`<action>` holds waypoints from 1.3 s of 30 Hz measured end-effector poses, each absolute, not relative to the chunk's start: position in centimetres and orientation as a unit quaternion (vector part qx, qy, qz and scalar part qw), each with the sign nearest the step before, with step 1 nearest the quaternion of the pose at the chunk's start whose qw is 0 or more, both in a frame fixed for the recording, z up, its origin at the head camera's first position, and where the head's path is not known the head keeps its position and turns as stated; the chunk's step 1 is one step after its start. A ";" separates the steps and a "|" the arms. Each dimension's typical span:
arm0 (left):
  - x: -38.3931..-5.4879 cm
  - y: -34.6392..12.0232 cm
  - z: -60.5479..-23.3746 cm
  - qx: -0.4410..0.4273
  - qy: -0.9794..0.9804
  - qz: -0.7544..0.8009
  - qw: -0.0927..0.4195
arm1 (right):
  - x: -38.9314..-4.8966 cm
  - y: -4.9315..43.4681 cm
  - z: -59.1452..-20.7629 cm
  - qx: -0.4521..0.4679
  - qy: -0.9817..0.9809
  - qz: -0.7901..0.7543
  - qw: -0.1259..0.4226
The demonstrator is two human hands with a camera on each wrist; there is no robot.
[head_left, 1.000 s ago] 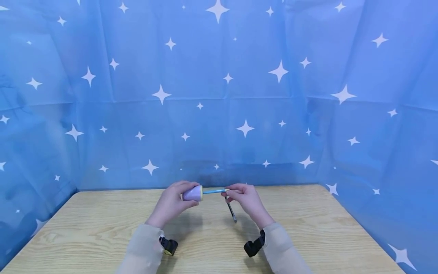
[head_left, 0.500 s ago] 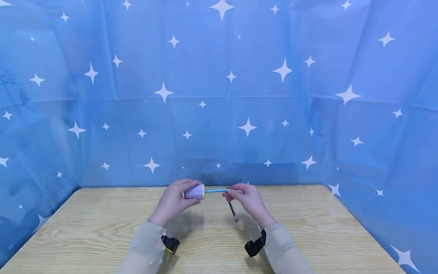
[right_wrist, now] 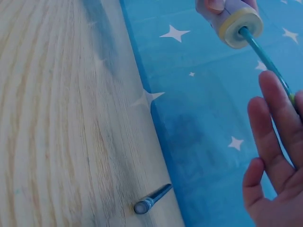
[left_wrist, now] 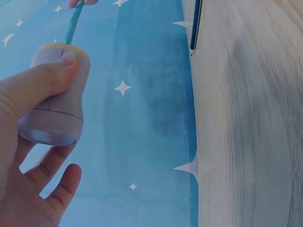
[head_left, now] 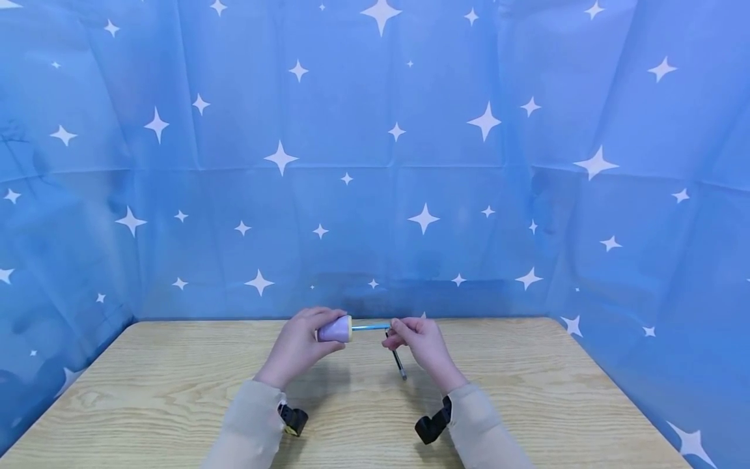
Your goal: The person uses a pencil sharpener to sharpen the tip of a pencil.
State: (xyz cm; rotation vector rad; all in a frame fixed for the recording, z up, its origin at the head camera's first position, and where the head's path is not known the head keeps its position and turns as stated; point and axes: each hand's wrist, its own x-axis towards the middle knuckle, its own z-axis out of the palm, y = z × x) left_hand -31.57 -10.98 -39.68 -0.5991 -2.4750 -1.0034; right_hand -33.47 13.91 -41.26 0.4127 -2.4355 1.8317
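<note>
Both hands worked above a pale wood-grain table (head_left: 176, 391), near its far edge. The left hand (head_left: 295, 345) grasped a lavender, waisted cylinder (head_left: 334, 330) with a pale-yellow rim; its thumb pressed along the side close to that rim, while two lower fingers stood loosely away from the cylinder, as the left wrist view showed. The cylinder lay roughly sideways in the air, rim facing the right hand (head_left: 424, 342).

A slender, teal-blue pencil (head_left: 370, 327) entered a hole in the centre of the rimmed end (seen best from the right wrist). One end was inside the cylinder; how deep could not be told. The right thumb and forefinger pinched the pencil near its outer end, and the remaining fingers were loosely bent, free of the shaft. The pencil ran nearly level between the two hands, bridging the gap.

A second, dark-shafted pencil (head_left: 399, 363) rested on the tabletop below the right hand, touching neither hand, its far part partly hidden by the fingers in the head view.

Each wrist bore a small black camera, left (head_left: 295, 420) and right (head_left: 432, 426), beside pale beige sleeves (head_left: 249, 423). A blue fabric backdrop (head_left: 351, 130) with white four-pointed stars stood behind the table.
</note>
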 end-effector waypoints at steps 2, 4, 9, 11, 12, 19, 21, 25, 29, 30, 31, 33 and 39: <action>-31.6 -10.9 -39.7 -0.215 -0.887 -0.357 0.200 | -33.1 13.7 -40.8 0.129 -0.786 0.603 0.029; -31.6 -10.8 -39.7 -0.215 -0.888 -0.355 0.200 | -32.7 13.6 -40.3 0.126 -0.781 0.611 0.023; -31.6 -10.9 -39.6 -0.221 -0.892 -0.336 0.206 | -32.5 13.5 -39.9 0.126 -0.776 0.618 0.014; -31.6 -11.0 -39.4 -0.223 -0.894 -0.325 0.212 | -32.8 13.5 -40.2 0.126 -0.776 0.617 0.013; -31.6 -11.1 -39.4 -0.224 -0.895 -0.320 0.215 | -32.9 13.5 -40.4 0.128 -0.776 0.617 0.013; -31.7 -11.5 -39.2 -0.224 -0.897 -0.307 0.224 | -33.6 14.0 -40.9 0.128 -0.761 0.635 0.032; -31.7 -11.6 -39.3 -0.222 -0.897 -0.309 0.225 | -33.6 14.3 -40.8 0.126 -0.753 0.645 0.035; -31.7 -11.8 -39.4 -0.221 -0.894 -0.316 0.229 | -33.6 14.8 -40.6 0.123 -0.744 0.656 0.031; -31.7 -11.8 -39.4 -0.226 -0.891 -0.320 0.229 | -33.5 14.9 -40.5 0.123 -0.745 0.656 0.019; -31.7 -11.8 -39.4 -0.226 -0.891 -0.321 0.228 | -33.5 14.9 -40.4 0.124 -0.745 0.656 0.016; -31.7 -11.8 -39.3 -0.226 -0.891 -0.322 0.227 | -33.5 14.9 -40.4 0.125 -0.744 0.656 0.013; -31.6 -11.8 -39.3 -0.227 -0.890 -0.324 0.227 | -33.6 14.8 -40.5 0.130 -0.747 0.652 0.010; -31.6 -11.7 -39.1 -0.231 -0.887 -0.330 0.226 | -33.7 14.9 -40.6 0.138 -0.747 0.650 0.010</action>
